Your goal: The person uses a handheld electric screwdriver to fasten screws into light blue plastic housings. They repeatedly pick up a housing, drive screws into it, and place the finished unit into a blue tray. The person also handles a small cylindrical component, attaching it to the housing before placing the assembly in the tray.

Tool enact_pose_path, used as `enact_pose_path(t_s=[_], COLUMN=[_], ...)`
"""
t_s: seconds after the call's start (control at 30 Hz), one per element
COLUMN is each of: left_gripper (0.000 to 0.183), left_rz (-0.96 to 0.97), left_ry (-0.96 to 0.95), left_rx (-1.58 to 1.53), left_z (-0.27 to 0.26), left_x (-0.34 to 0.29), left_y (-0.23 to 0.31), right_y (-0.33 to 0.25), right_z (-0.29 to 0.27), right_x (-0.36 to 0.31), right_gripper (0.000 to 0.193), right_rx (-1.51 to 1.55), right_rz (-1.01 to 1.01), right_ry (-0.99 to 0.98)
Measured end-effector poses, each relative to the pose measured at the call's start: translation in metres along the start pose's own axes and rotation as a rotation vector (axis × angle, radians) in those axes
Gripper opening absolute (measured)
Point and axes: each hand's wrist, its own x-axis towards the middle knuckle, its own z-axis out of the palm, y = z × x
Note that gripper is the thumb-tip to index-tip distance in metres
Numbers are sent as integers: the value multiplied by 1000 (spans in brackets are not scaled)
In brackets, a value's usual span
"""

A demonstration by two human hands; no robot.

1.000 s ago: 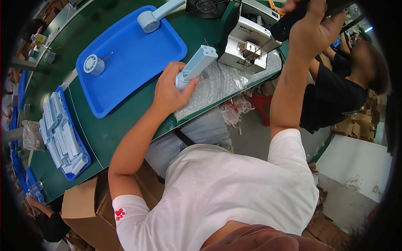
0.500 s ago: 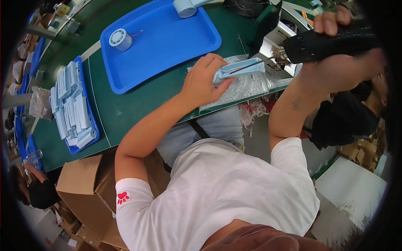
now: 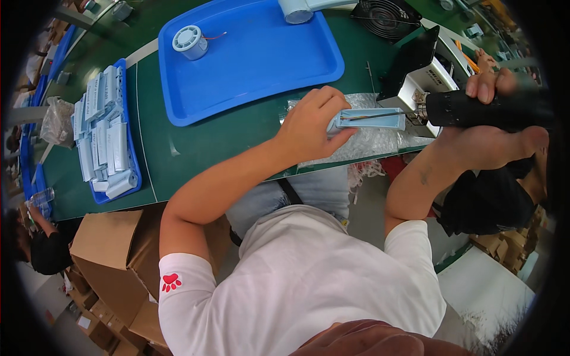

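My left hand [image 3: 313,127] is closed around one end of a light blue plastic handle housing [image 3: 389,120], its open, hollow side facing up. In my right hand [image 3: 490,142] is a black electric screwdriver [image 3: 448,108], held level with fingers over the top and the thumb side below. Its long thin bit reaches left into the housing's hollow, ending near my left fingers. Whether the tip sits on a screw is too small to tell. Beneath the housing lies clear bubble wrap [image 3: 323,159]. A silver and black screw feeder [image 3: 432,83] stands just behind the screwdriver.
A large blue tray [image 3: 255,71] holds a round light blue fan unit [image 3: 190,43] with wires and a light blue dryer-shaped body [image 3: 295,10]. At left, a smaller blue tray [image 3: 133,151] is heaped with light blue housings [image 3: 104,136]. A black fan [image 3: 386,18] stands behind; a cardboard box [image 3: 107,240] sits below.
My view has shifted, so the bench things sit differently. The screwdriver and its bit have swung from a slant to nearly level, and the housing lies straighter with it. Both hands keep their hold.
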Motion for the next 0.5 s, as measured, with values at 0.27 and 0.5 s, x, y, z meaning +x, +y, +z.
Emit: enact_pose_path(t_s=[0.27,0.5], left_gripper=[37,37], left_rz=[50,35], left_ry=[24,40], left_rx=[-17,-24], left_z=[1,2], left_x=[1,0], left_y=[-3,-4], right_y=[4,23], right_z=[-9,-42], right_x=[5,22], right_gripper=[97,80], right_rx=[-29,265], right_rz=[-46,58], right_ry=[-34,-135])
